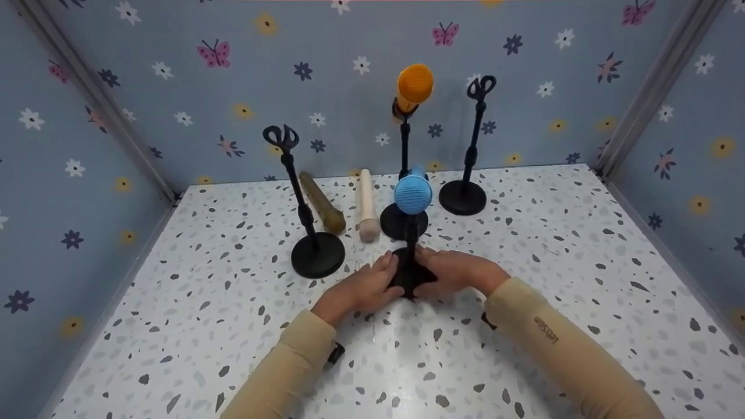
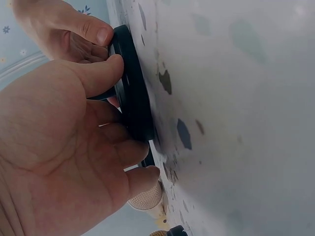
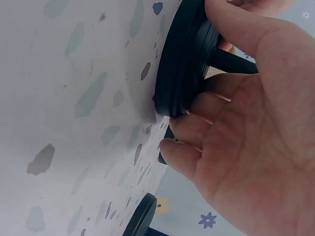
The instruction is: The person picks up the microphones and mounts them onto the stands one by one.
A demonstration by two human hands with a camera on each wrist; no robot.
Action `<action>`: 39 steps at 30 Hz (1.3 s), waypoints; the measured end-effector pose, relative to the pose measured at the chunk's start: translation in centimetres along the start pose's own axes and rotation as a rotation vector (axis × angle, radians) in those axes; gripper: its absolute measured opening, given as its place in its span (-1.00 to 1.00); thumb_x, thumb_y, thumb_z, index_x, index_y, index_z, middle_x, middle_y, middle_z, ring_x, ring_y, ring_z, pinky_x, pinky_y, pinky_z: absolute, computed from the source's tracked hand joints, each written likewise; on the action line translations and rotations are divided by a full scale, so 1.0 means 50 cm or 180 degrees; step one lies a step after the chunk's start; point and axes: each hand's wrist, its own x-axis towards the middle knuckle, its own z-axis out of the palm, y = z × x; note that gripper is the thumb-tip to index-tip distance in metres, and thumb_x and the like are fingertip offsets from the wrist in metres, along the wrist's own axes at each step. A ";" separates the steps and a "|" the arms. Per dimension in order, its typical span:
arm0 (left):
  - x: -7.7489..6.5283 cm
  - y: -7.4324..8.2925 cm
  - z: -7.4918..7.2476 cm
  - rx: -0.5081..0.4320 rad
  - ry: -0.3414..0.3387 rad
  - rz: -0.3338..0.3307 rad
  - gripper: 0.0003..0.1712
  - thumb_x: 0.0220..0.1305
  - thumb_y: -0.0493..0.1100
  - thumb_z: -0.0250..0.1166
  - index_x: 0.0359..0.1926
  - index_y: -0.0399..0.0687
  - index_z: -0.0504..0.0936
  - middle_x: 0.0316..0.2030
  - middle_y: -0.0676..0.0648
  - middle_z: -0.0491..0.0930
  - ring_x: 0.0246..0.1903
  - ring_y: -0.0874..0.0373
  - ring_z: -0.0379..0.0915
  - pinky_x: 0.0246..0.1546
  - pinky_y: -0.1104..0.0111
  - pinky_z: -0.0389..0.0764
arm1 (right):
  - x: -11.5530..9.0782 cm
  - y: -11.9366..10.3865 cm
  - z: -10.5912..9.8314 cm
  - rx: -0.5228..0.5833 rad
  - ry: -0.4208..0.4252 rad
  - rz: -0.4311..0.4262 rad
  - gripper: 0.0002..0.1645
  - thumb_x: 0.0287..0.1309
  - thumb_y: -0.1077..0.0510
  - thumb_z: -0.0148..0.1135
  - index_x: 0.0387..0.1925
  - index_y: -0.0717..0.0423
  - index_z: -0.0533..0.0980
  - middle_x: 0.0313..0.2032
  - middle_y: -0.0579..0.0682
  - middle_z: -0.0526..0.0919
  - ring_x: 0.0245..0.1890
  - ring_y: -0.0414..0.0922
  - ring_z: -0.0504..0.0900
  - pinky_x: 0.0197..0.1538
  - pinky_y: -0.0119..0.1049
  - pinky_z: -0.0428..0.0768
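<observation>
Both hands grip the round black base of a microphone stand (image 1: pixel 411 272) near the middle of the table. A blue microphone (image 1: pixel 413 195) sits in the clip at its top, head toward the camera. My left hand (image 1: pixel 368 286) holds the base's left side, with the thumb at the near rim and the fingers around the side. From the right, my right hand (image 1: pixel 457 271) does the same. In the left wrist view the base (image 2: pixel 132 86) is close over the tabletop, both thumbs on its rim. The right wrist view shows the fingers curled at the base edge (image 3: pixel 182 64).
Right behind stands another stand holding an orange microphone (image 1: pixel 415 84). Stands with bare clips are at the left (image 1: pixel 318 256) and back right (image 1: pixel 463 198). A brown microphone (image 1: pixel 323 203) and a cream microphone (image 1: pixel 367 203) lie between them. Patterned walls (image 1: pixel 349 93) enclose the speckled table (image 1: pixel 204 244).
</observation>
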 end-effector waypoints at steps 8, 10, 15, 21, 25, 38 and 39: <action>0.015 0.014 0.004 0.0004 -0.0034 -0.0116 -0.16 0.59 0.10 -0.02 0.59 -0.31 -0.08 0.57 -0.32 -0.15 0.51 -0.20 -0.07 0.47 -0.02 0.06 | -0.016 0.016 -0.009 0.0012 0.0058 -0.0198 0.03 0.31 -0.08 0.32 0.56 0.26 0.04 0.42 0.24 0.32 0.26 0.07 0.50 0.36 -0.03 0.40; 0.020 0.019 0.005 0.0030 -0.0049 -0.0161 -0.16 0.59 0.13 -0.03 0.59 -0.27 -0.09 0.58 -0.29 -0.15 0.51 -0.23 -0.06 0.47 -0.02 0.09 | -0.018 0.023 -0.009 -0.0008 0.0084 -0.0196 0.01 0.29 -0.08 0.34 0.54 0.29 0.09 0.39 0.25 0.35 0.23 0.08 0.53 0.34 -0.03 0.42; 0.041 0.039 0.004 0.0069 -0.0150 -0.0292 -0.16 0.59 0.18 -0.07 0.62 -0.14 -0.13 0.61 -0.16 -0.20 0.50 -0.32 -0.09 0.45 -0.07 0.11 | -0.030 0.049 -0.014 -0.0047 0.0102 -0.0127 -0.03 0.30 -0.08 0.35 0.50 0.32 0.15 0.32 0.29 0.44 0.23 0.11 0.54 0.33 0.00 0.43; 0.103 0.066 0.013 0.0277 -0.0268 -0.0040 -0.16 0.62 0.14 -0.10 0.60 -0.27 -0.14 0.59 -0.27 -0.22 0.56 -0.06 -0.23 0.50 0.01 -0.03 | -0.067 0.096 -0.023 0.0017 0.0169 0.0041 -0.03 0.30 -0.08 0.36 0.48 0.36 0.16 0.24 0.34 0.51 0.16 0.13 0.58 0.28 0.07 0.46; 0.144 0.088 0.026 0.0364 -0.0201 0.0043 -0.16 0.61 0.15 -0.09 0.59 -0.30 -0.11 0.58 -0.29 -0.17 0.56 -0.02 -0.20 0.51 0.07 -0.04 | -0.094 0.126 -0.030 0.0085 0.0135 0.0247 0.01 0.34 -0.10 0.31 0.52 0.38 0.07 0.25 0.38 0.49 0.13 0.12 0.59 0.27 0.12 0.46; 0.230 0.189 0.058 0.0448 -0.0022 -0.0154 -0.17 0.60 0.18 -0.09 0.61 -0.18 -0.08 0.59 -0.17 -0.10 0.56 0.04 -0.16 0.51 0.22 -0.05 | -0.149 0.173 -0.064 0.0201 0.0098 0.0823 -0.10 0.57 -0.15 -0.06 0.50 0.49 -0.01 0.31 0.48 0.38 0.21 0.30 0.50 0.25 0.25 0.39; 0.237 0.195 0.060 0.0498 -0.0008 -0.0160 -0.18 0.60 0.18 -0.09 0.61 -0.19 -0.07 0.59 -0.17 -0.09 0.56 0.05 -0.14 0.51 0.23 -0.03 | -0.153 0.176 -0.066 0.0201 0.0109 0.0852 -0.10 0.56 -0.16 -0.04 0.50 0.49 0.02 0.28 0.48 0.41 0.19 0.30 0.51 0.23 0.26 0.40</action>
